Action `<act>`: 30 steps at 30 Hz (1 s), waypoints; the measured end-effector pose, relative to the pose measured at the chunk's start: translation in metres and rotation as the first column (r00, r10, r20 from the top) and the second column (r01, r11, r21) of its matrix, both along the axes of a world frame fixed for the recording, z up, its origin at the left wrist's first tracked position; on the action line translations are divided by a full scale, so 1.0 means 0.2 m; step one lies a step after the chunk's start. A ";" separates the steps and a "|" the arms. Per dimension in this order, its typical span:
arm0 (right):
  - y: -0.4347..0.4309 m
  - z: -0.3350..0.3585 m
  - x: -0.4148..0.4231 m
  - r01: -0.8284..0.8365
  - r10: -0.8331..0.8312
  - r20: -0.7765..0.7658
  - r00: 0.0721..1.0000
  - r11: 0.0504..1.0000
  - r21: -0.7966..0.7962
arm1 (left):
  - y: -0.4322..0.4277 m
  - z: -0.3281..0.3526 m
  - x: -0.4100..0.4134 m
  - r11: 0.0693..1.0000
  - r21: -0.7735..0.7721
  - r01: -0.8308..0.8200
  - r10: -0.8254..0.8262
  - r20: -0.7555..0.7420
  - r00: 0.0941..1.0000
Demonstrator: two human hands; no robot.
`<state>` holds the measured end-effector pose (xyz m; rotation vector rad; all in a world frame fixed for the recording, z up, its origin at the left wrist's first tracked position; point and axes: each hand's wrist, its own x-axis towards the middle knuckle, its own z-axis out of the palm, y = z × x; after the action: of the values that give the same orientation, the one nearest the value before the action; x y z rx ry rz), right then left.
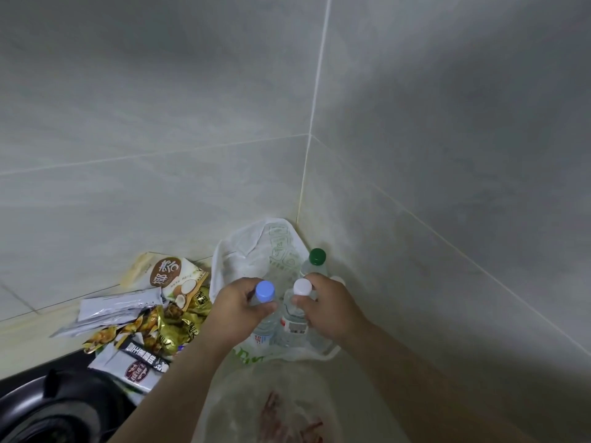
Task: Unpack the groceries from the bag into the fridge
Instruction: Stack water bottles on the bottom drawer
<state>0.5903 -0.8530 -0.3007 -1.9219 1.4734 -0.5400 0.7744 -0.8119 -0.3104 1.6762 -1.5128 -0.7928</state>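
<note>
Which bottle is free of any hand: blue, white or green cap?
The green-capped bottle; left hand grips the blue-capped bottle, right hand the white-capped bottle.

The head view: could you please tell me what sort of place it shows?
Probably a home kitchen counter in a tiled corner: a stove burner at its edge, snack packets lying on it, and a grocery bag where the left hand grips a blue-cap bottle and the right hand a white-cap bottle.

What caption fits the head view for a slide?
Left hand grips blue-capped bottle, right hand white-capped bottle, in plastic bag.
</note>
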 end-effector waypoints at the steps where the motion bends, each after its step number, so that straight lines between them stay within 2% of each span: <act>1: 0.00 0.00 0.00 0.001 -0.001 0.027 1.000 1.000 0.007 | 0.00 0.00 0.00 1.000 0.002 0.004 -0.004 -0.001 1.000; 7: 0.08 0.04 -0.05 0.029 -0.025 0.110 0.994 0.999 -0.041 | 0.04 0.08 0.05 0.999 -0.042 0.001 -0.003 -0.035 0.999; 14: 0.23 0.29 -0.14 0.151 -0.117 0.180 0.977 0.970 -0.188 | 0.15 0.30 0.01 0.991 -0.131 0.037 -0.050 -0.095 0.994; 23: 0.54 0.56 -0.45 0.297 -0.221 0.261 0.940 0.905 -0.303 | 0.28 0.56 -0.19 0.949 -0.185 0.254 -0.287 -0.181 0.941; 30: 0.83 0.65 -0.70 0.382 -0.303 0.267 0.915 0.864 -0.328 | 0.38 0.66 -0.47 0.886 -0.199 0.419 -0.443 -0.095 0.891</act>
<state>0.4510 -0.6868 -0.1705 -1.8049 1.6744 -1.2294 0.6795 -0.7357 -0.1792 1.1414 -1.8277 -0.9538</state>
